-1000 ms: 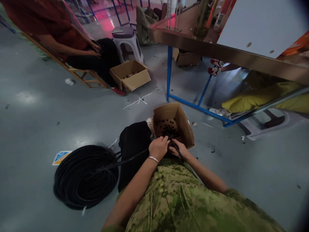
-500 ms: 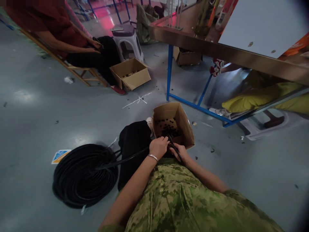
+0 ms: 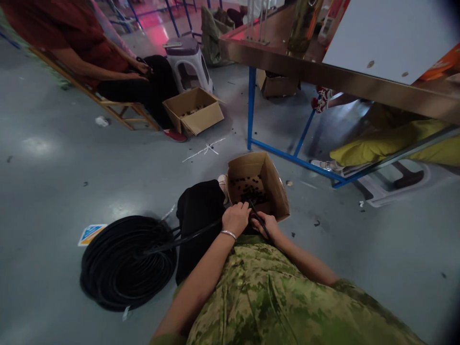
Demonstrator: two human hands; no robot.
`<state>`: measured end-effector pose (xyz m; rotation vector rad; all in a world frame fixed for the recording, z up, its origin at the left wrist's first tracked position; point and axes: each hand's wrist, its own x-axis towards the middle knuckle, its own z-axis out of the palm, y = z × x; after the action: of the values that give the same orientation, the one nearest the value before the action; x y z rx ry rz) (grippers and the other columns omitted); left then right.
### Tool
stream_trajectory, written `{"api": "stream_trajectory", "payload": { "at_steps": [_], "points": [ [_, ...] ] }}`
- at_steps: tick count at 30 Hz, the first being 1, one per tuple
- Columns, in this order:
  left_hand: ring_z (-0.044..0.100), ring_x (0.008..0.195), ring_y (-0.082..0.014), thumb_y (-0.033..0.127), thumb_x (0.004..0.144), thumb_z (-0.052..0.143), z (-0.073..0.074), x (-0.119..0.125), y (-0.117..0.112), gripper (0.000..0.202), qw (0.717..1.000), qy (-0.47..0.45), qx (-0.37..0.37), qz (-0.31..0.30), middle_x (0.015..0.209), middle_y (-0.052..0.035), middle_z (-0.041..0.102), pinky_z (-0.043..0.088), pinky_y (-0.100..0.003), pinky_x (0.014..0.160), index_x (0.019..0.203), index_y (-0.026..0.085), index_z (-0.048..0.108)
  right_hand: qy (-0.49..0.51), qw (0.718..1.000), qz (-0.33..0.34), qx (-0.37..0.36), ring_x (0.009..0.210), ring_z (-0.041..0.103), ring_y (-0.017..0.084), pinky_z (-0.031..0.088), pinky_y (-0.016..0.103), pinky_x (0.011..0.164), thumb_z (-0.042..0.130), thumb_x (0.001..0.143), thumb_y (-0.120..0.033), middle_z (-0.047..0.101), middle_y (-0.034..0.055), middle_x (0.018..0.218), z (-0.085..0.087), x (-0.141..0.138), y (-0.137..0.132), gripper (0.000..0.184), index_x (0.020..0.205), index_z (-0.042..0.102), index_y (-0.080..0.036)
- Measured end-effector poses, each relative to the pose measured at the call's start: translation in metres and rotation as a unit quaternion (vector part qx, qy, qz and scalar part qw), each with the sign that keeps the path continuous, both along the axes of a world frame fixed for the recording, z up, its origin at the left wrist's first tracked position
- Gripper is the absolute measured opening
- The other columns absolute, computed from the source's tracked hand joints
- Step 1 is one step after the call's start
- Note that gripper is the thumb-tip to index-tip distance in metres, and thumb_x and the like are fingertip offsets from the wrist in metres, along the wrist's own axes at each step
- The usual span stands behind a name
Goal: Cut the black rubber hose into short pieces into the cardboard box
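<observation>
The grey-green polished floor carries black tubing wound in 1 flat coil at the left. To its right, apart from it, stands an open cardboard box with small black pieces in its bottom. Farther off stand a 2nd open box, a white plastic stool, a wooden chair and the blue legs of a metal table, with a 3rd box beneath it. A blue-and-yellow sticker, white strands, a crumpled white scrap and scattered dark bits lie on the bare floor.
</observation>
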<state>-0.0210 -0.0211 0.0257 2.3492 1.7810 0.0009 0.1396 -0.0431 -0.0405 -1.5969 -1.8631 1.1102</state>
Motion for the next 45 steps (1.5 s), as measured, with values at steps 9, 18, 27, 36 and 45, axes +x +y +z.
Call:
{"api": "stream_trajectory", "payload": {
  "at_steps": [9,18,27,36,45],
  "points": [
    [0.063,0.082,-0.0189,0.034,0.098,0.038,-0.001,-0.002,0.0,0.029,0.999,-0.003,-0.004,-0.033,0.088,-0.0072,0.065,0.039,-0.029,0.066,0.102,0.02,0.063,0.075,0.996,0.031,-0.024,0.073,0.063,0.019,0.048,0.026,0.066,0.056,0.085,-0.047,0.071,0.0022,0.08,-0.006,0.002,0.015,0.036,0.105,0.068,-0.021],
    [0.062,0.086,-0.0216,0.031,0.098,0.037,-0.002,0.0,-0.001,0.029,1.0,0.007,-0.004,-0.016,0.091,-0.0093,0.064,0.041,-0.031,0.07,0.104,0.017,0.062,0.016,1.0,0.006,0.014,0.062,0.061,0.018,0.042,0.023,0.055,0.053,0.086,-0.048,0.069,0.003,0.069,-0.009,0.002,0.007,0.036,0.097,0.072,-0.02],
    [0.062,0.091,-0.0239,0.027,0.096,0.041,-0.009,0.0,0.001,0.025,0.999,0.022,-0.031,-0.001,0.095,-0.0119,0.064,0.043,-0.034,0.074,0.1,0.013,0.062,0.004,1.0,-0.028,0.013,0.061,0.06,0.017,0.042,0.023,0.058,0.05,0.088,-0.046,0.068,0.0045,0.069,-0.018,0.0,0.006,0.036,0.081,0.07,-0.017],
    [0.061,0.095,-0.0215,0.025,0.092,0.045,-0.003,0.001,-0.003,0.029,0.998,-0.048,0.018,0.044,0.101,-0.0096,0.065,0.044,-0.033,0.081,0.116,0.018,0.059,0.089,0.995,-0.02,-0.05,0.063,0.058,0.017,0.045,0.024,0.058,0.053,0.085,-0.051,0.066,0.0021,0.069,-0.028,0.006,0.003,0.038,0.091,0.069,-0.017],
    [0.064,0.092,-0.0202,0.023,0.089,0.047,-0.003,0.001,-0.005,0.028,0.988,-0.102,0.055,0.104,0.107,-0.0075,0.068,0.046,-0.031,0.083,0.113,0.021,0.061,0.158,0.986,0.045,-0.035,0.074,0.06,0.016,0.05,0.028,0.073,0.061,0.083,-0.036,0.067,0.003,0.087,-0.001,0.013,-0.002,0.045,0.124,0.057,-0.017]
  ]
}}
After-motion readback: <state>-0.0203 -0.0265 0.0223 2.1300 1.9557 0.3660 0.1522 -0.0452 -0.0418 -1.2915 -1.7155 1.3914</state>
